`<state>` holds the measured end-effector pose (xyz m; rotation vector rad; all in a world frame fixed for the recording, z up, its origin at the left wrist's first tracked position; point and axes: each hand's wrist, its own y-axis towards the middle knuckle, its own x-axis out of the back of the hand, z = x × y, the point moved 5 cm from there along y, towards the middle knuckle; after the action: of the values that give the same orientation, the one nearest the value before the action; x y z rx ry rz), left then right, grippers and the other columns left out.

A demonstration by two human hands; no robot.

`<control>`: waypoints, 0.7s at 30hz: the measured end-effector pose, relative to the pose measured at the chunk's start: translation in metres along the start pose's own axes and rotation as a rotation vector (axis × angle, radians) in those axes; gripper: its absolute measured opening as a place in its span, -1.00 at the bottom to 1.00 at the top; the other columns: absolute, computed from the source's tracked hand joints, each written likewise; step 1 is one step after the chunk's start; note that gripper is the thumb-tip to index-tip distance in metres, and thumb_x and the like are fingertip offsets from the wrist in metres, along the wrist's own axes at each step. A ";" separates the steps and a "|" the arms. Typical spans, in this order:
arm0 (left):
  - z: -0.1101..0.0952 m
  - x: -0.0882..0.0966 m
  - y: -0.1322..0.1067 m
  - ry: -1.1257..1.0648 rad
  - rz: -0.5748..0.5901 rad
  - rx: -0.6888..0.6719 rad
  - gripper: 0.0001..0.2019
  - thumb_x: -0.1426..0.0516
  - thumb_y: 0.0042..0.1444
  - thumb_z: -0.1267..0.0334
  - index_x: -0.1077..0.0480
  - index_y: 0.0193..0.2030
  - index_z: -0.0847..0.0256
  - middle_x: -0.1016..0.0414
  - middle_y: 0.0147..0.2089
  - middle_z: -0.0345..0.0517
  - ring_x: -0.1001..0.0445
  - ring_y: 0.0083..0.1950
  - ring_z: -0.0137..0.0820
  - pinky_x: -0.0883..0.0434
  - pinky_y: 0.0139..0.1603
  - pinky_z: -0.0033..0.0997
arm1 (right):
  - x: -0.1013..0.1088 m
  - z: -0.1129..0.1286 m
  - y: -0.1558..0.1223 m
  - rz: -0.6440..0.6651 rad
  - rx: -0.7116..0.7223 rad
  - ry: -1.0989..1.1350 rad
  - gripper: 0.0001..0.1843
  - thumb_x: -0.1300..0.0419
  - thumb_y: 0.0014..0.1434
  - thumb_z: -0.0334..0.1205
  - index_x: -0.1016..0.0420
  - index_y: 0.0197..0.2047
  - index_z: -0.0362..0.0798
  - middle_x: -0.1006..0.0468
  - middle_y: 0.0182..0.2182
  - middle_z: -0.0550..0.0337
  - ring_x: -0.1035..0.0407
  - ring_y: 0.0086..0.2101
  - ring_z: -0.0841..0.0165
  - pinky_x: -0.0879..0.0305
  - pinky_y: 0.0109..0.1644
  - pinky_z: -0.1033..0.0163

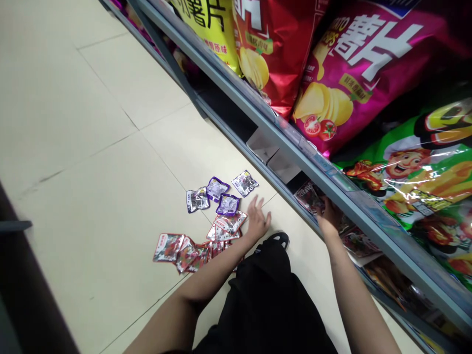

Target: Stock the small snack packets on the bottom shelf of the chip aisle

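Left hand (258, 222) is held spread open, empty, beside red floor packets (225, 227); right hand (328, 215) is curled at shelf packet (309, 195), grip cannot be told.

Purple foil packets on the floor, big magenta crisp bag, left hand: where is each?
Small purple foil packets (227, 204): head view, front of one packet.
Big magenta crisp bag (368, 64): head view, printed front.
Left hand (257, 221): head view, back of hand.
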<state>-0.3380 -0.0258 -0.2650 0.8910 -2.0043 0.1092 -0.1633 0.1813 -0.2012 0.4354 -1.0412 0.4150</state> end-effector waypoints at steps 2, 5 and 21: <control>-0.043 -0.003 0.027 -0.079 0.054 -0.241 -0.43 -0.01 0.27 0.19 -0.06 0.37 0.34 -0.05 0.40 0.36 -0.03 0.42 -0.05 -0.11 0.34 0.04 | 0.000 0.001 -0.020 0.041 -0.012 0.020 -0.67 -0.05 0.17 -0.24 -0.49 -0.03 -0.07 -0.58 -0.10 -0.07 -0.42 -0.08 0.07 -0.31 0.06 -0.03; -0.092 -0.014 0.058 -0.051 0.257 -0.501 -0.56 -0.01 0.28 0.30 -0.21 0.30 0.17 -0.19 0.36 0.15 -0.10 0.39 -0.12 -0.17 0.30 -0.07 | -0.001 0.006 -0.049 0.129 -0.003 0.066 -0.61 0.01 0.11 -0.39 -0.51 -0.05 -0.02 -0.61 -0.12 0.06 -0.47 -0.13 0.16 -0.37 -0.03 0.09; -0.123 -0.052 0.098 0.079 0.601 -0.548 -0.85 -0.12 0.19 0.46 -0.53 -0.24 0.25 -0.60 -0.24 0.03 -0.54 -0.16 -0.21 -0.40 -0.12 -0.23 | 0.019 0.005 -0.070 0.085 -0.012 0.145 -0.31 -0.07 0.28 0.17 -0.26 0.30 -0.12 -0.47 0.12 -0.16 -0.36 0.11 0.03 -0.26 0.20 -0.08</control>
<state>-0.2955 0.1234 -0.2083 -0.0687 -2.0166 -0.0690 -0.1218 0.1227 -0.1923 0.3462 -0.9232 0.5087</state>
